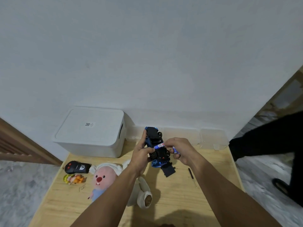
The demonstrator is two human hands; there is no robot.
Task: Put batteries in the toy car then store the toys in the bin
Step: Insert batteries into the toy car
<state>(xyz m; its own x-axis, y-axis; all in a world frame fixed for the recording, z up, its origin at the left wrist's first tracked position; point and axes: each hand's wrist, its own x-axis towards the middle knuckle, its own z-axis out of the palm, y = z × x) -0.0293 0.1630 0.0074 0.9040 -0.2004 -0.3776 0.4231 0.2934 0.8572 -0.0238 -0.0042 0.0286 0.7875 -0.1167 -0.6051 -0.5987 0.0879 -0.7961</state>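
- An upturned blue toy car [156, 145] is gripped by the left hand [141, 154].
- A battery [159, 146] is pinched against its underside by the right hand [179, 149].
- A second battery [175, 150] is held in that hand.

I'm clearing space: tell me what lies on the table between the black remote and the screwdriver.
In the head view, between the black remote and the screwdriver lie the pink plush and a black cover piece.
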